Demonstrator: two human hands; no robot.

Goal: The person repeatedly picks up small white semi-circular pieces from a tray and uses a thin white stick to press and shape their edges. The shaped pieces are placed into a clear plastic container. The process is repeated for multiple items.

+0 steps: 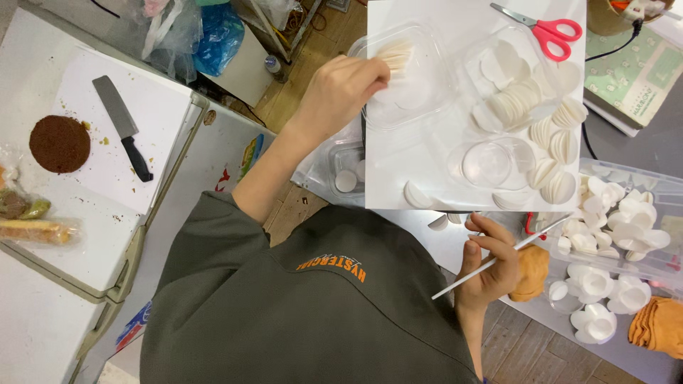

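Observation:
My left hand pinches a small fanned stack of thin white discs at the rim of a clear plastic container. That container rests on a white board. My right hand is lower down, near my grey shirt, and grips a thin white stick that slants up to the right. Several more white discs lie in overlapping rows on the board, and a clear round lid sits among them.
Red-handled scissors lie at the board's top. A clear tray of white petal shapes and orange lumps sit at right. On the left, a black-handled knife and a brown round cake rest on white surfaces.

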